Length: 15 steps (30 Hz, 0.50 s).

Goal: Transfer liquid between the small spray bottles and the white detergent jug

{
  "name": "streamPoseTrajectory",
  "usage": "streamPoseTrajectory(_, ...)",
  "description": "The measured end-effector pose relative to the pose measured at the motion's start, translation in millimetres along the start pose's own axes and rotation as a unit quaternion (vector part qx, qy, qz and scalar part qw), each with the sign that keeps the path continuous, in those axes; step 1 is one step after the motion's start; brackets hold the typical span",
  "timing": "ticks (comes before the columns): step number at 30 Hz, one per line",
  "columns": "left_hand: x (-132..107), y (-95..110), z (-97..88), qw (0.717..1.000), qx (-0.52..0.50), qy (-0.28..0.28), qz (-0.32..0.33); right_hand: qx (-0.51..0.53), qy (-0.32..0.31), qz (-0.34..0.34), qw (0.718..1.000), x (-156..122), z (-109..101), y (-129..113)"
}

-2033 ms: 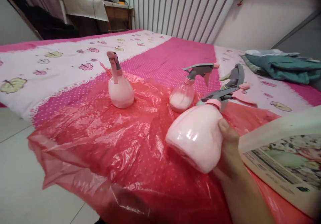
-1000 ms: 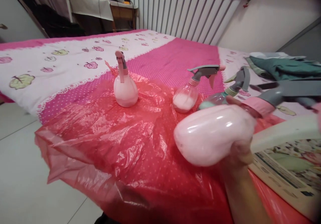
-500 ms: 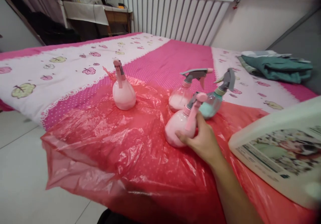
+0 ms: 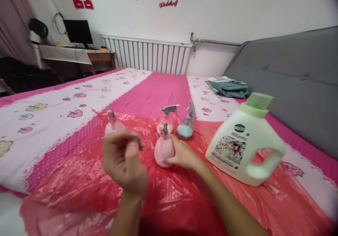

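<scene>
My right hand [image 4: 182,155] rests against the side of a pink spray bottle [image 4: 164,147] that stands upright on a red plastic sheet [image 4: 185,193]. Its fingers curve round the bottle's lower body. My left hand [image 4: 124,160] is raised in front of me, fingers curled loosely together, with nothing visible in them; it is blurred. Behind stand three more spray bottles: a pink one [image 4: 112,123] at the left, a clear pink one [image 4: 166,118] and a teal one [image 4: 186,126].
A large white detergent jug [image 4: 244,144] with a green cap stands on the sheet at the right. The sheet covers a pink and white bedspread [image 4: 79,102]. Folded green clothes [image 4: 229,88] lie near the grey headboard [image 4: 290,81]. A radiator [image 4: 148,54] lines the far wall.
The pink bottle was lifted and tipped sideways, then set upright on the sheet, with my right hand still on it. My left hand has come into view. The camera has pulled back and up.
</scene>
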<state>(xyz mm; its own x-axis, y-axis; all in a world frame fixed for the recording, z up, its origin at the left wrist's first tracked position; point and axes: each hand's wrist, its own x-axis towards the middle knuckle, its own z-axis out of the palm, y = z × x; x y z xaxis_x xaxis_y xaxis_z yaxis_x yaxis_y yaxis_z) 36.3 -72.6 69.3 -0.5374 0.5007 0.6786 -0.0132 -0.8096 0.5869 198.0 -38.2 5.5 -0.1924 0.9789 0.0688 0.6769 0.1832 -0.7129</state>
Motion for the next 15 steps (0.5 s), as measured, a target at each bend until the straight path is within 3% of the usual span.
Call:
streamPoseTrajectory(2, 4, -28, -18.0, 0.998, 0.041, 0.039, -0.008, 0.045, 0.012, 0.013, 0.999, 2, -1, -2)
streamPoseTrajectory(3, 4, -41, -24.5, 0.995, 0.075, 0.012, -0.064, 0.073, 0.026, 0.018, 0.997, 3, -2, -5)
streamPoseTrajectory(6, -2, -67, -32.9, 0.967, 0.082, -0.160, -0.182, 0.173, 0.099, 0.014, 0.980, 6, 2, -18)
streamPoseTrajectory(7, -4, -72, -33.0, 0.952, 0.068, -0.211, -0.210, 0.207, 0.126, 0.007, 0.970, 6, 5, -24)
streamPoseTrajectory(9, -7, -76, -31.9, 0.932, 0.043, -0.259, -0.249, 0.266, 0.173, -0.005, 0.948, 6, 15, -36)
streamPoseTrajectory(13, -6, -73, -34.5, 0.911, 0.003, -0.269, -0.312, 0.340, 0.233, -0.004, 0.911, 4, 34, -58)
streamPoseTrajectory(15, -4, -70, -37.9, 0.896, -0.026, -0.292, -0.335, 0.395, 0.272, 0.007, 0.878, 2, 40, -68)
